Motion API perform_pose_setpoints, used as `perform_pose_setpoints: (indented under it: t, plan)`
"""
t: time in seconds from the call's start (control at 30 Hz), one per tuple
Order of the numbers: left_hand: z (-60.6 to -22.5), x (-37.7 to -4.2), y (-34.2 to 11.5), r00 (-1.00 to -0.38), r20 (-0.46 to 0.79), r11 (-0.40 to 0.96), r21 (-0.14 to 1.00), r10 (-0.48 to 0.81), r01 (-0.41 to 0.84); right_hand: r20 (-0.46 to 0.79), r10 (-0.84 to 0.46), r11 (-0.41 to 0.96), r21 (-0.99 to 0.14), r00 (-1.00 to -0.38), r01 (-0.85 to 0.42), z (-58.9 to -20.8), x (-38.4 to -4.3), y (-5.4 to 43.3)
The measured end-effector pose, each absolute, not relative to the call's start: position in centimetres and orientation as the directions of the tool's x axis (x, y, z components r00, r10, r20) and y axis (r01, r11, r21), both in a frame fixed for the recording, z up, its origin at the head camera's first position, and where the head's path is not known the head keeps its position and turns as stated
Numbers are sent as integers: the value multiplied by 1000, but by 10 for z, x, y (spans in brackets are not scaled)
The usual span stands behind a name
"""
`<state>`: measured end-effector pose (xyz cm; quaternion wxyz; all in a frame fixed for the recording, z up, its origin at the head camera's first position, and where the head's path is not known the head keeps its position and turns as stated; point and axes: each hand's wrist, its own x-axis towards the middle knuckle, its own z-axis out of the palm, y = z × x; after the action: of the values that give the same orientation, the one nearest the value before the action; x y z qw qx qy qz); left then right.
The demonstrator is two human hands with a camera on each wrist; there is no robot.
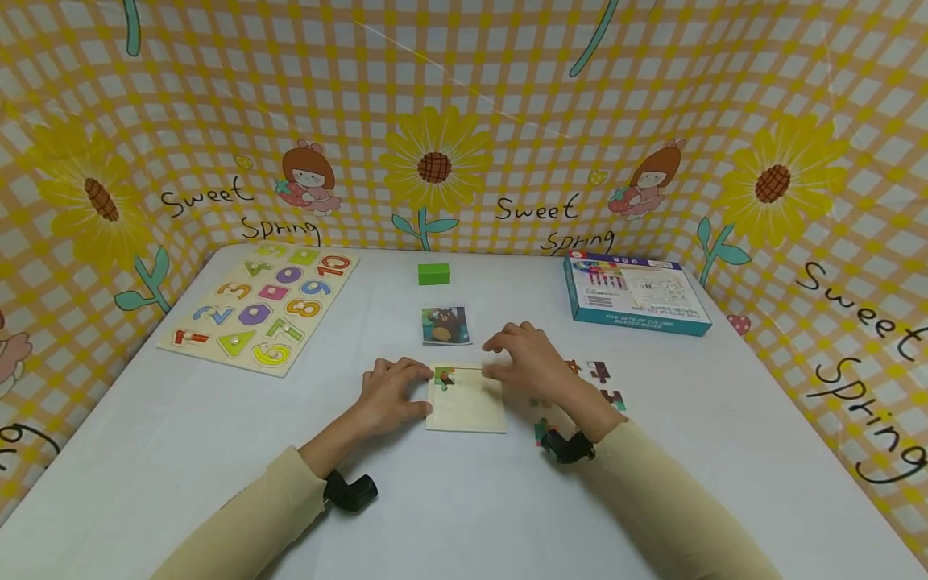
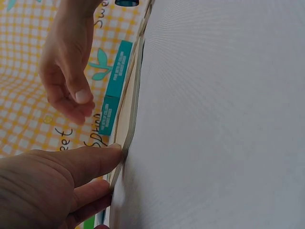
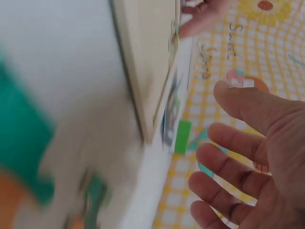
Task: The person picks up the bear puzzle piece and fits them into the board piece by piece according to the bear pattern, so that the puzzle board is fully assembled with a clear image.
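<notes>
A small, pale wooden puzzle tray (image 1: pixel 467 412) lies on the table in front of the person. One jigsaw piece (image 1: pixel 445 376) with green and brown print sits in its far left corner. My left hand (image 1: pixel 391 399) rests at the tray's left side, index fingertip by that piece and thumb (image 2: pixel 102 160) against the edge. Over the far right part of the tray hovers my right hand (image 1: pixel 532 360); its fingers (image 3: pixel 238 143) are spread with nothing between them. Loose jigsaw pieces (image 1: pixel 599 371) lie to the right, some hidden beneath the right forearm.
Behind the tray is a square bear picture (image 1: pixel 445 325), and farther back a green block (image 1: pixel 433 274). A number-and-shape board (image 1: pixel 239 310) lies at the left. At the back right is a teal-edged box (image 1: pixel 638 294). Patterned cloth (image 1: pixel 464 97) rises around the table.
</notes>
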<state>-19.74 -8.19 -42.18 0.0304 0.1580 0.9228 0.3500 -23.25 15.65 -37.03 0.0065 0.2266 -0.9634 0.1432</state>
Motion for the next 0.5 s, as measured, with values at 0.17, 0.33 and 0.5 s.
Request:
perform_pose_setpoints:
  t: [0.17,0.33,0.5]
  plan:
    - [-422,-198,-82,-946,61,707,650,318,279,77,-394,869,-292,-916,-399,-367,-234,183]
    - [-422,-198,-82,-945,69,705,650,319,286,51,-350,885,-310,-935,-348,-367,-237,210]
    - [-423,-198,-82,-947,70,706,650,314,283,18,-318,896,-322,-948,-307,-368,-239,233]
